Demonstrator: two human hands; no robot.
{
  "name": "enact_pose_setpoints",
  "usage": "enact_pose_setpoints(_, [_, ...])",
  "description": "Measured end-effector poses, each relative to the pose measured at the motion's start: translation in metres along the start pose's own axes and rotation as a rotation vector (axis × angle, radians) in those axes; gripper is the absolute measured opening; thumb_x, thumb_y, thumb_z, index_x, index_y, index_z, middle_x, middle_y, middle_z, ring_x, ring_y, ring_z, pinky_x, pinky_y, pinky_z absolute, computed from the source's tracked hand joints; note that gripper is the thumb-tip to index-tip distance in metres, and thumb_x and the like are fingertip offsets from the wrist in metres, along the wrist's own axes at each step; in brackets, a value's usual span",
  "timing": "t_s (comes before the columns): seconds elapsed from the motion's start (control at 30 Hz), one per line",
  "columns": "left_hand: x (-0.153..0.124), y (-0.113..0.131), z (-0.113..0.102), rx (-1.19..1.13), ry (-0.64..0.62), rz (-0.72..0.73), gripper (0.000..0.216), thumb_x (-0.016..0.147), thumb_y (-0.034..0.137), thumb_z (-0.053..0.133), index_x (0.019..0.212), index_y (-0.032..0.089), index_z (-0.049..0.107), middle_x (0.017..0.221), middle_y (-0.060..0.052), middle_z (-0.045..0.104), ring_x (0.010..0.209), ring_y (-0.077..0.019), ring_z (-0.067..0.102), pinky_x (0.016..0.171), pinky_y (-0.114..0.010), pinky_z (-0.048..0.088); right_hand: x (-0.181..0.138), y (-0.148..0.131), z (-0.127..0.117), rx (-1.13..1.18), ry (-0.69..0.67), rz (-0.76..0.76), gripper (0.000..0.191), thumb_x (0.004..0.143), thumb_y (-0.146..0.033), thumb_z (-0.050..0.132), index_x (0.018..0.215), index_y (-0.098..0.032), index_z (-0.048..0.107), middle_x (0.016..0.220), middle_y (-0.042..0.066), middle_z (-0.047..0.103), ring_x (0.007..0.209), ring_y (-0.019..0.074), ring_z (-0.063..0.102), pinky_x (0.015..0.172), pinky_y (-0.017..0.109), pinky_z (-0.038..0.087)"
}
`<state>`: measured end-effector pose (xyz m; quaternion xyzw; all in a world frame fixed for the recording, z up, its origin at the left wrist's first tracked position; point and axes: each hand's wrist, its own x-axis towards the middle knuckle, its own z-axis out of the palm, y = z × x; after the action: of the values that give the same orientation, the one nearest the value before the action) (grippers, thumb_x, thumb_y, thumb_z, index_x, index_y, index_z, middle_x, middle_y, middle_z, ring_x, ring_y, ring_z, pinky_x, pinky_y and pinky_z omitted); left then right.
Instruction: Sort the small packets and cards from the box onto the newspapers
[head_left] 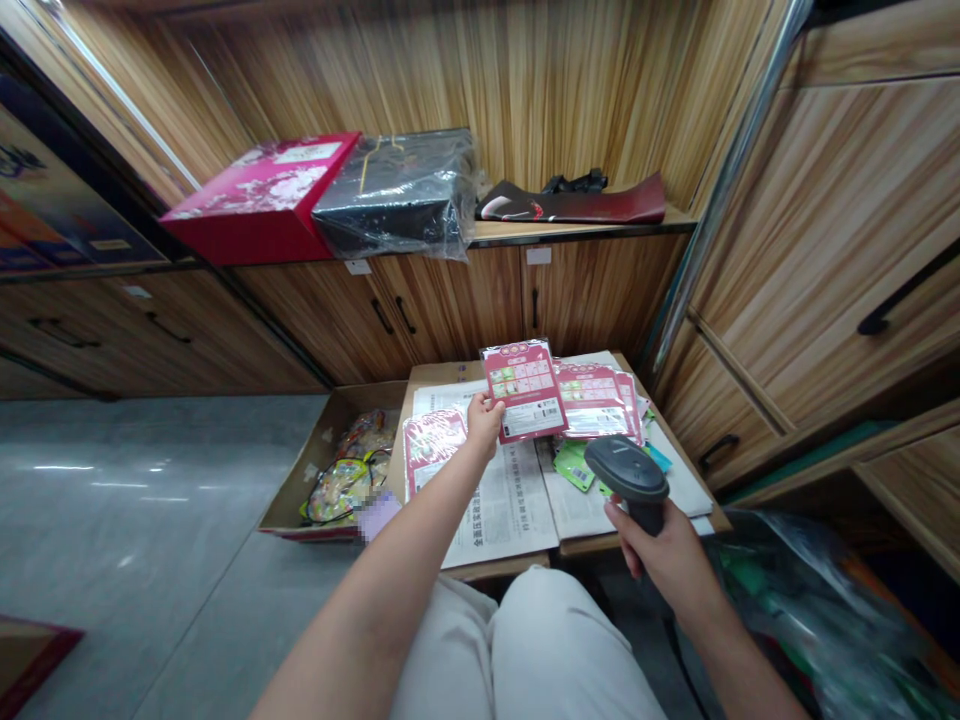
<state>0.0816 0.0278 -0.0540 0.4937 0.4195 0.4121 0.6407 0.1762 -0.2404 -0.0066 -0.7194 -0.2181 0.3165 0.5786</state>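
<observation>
The outstretched left hand (485, 424) pinches a flat, rectangular pink-and-white packet (526, 390), while the right hand (666, 556), fingers curled, grips a dark-grey plastic scanner (626, 468).

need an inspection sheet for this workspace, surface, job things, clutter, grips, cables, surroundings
Surface: newspaper sheets over cardboard
Job's things: raised pink printed packet, handheld barcode scanner; similar packets at right and left
Clutter: green cards near the scanner; open carton holding plastic-wrapped goods
Grips: left grip holds the raised packet, right grip the scanner
Cables: black cord below the scanner
Surroundings: wood-grain cabinets; shelf above with pink box and plastic-wrapped black box
</observation>
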Motion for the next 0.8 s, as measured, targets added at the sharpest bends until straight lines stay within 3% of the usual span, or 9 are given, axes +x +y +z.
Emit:
enact_pose_setpoints(0.13, [0.003,-0.007,0.016,0.028,0.038,-0.034,0.038,0.068,0.026,0.068,0.101,0.018,0.051,0.082,-0.002,0.067,0.077,-0.0175,0.067,0.074,-0.034,0.055,0.003,-0.001,-0.011,0.054,0.042,0.008,0.043,0.067,-0.056,0.074,0.084,-0.019,0.061,0.037,-0.008,0.05,0.028,0.0118,0.043,0.029,0.023,0.035])
enact_pose_setpoints(0.3, [0.007,-0.026,0.061,0.026,0.031,-0.087,0.034,0.068,0.019,0.066,0.101,0.016,0.057,0.071,0.001,0.063,0.066,-0.0143,0.063,0.066,-0.028,0.053,0.009,-0.003,-0.033,0.088,0.086,0.01,0.042,0.067,-0.054,0.076,0.083,-0.018,0.061,0.041,-0.008,0.05,0.031,0.0098,0.043,0.031,0.021,0.036])
enact_pose_setpoints(0.5, [0.01,-0.042,0.111,0.024,-0.103,-0.09,0.043,0.068,0.015,0.064,0.111,0.014,0.062,0.074,-0.001,0.065,0.065,-0.0143,0.062,0.069,-0.029,0.053,0.015,-0.006,-0.059,0.089,0.106,0.044,0.042,0.067,-0.05,0.078,0.088,-0.017,0.061,0.045,-0.008,0.052,0.036,0.0102,0.046,0.033,0.02,0.039])
enact_pose_setpoints(0.57, [0.012,-0.043,0.115,0.177,-0.12,-0.031,0.041,0.071,0.016,0.063,0.111,0.014,0.064,0.078,-0.003,0.067,0.073,-0.0168,0.063,0.076,-0.032,0.053,0.016,-0.006,-0.063,0.088,0.111,0.043,0.042,0.068,-0.05,0.078,0.088,-0.017,0.06,0.045,-0.008,0.051,0.035,0.0099,0.045,0.033,0.02,0.039])
enact_pose_setpoints(0.67, [0.011,-0.039,0.11,0.599,-0.145,0.115,0.038,0.071,0.017,0.066,0.109,0.014,0.066,0.095,-0.009,0.067,0.093,-0.0227,0.062,0.089,-0.036,0.048,0.016,-0.005,-0.066,0.09,0.12,0.033,0.043,0.068,-0.051,0.077,0.088,-0.017,0.061,0.045,-0.008,0.051,0.034,0.0095,0.045,0.032,0.02,0.038])
enact_pose_setpoints(0.8, [0.005,-0.033,0.096,1.032,-0.325,0.25,0.054,0.06,0.026,0.081,0.11,0.015,0.066,0.126,-0.016,0.055,0.117,-0.0319,0.052,0.102,-0.039,0.041,0.016,-0.005,-0.065,0.093,0.144,0.045,0.045,0.067,-0.054,0.078,0.087,-0.017,0.061,0.044,-0.008,0.051,0.034,0.0092,0.045,0.031,0.019,0.038])
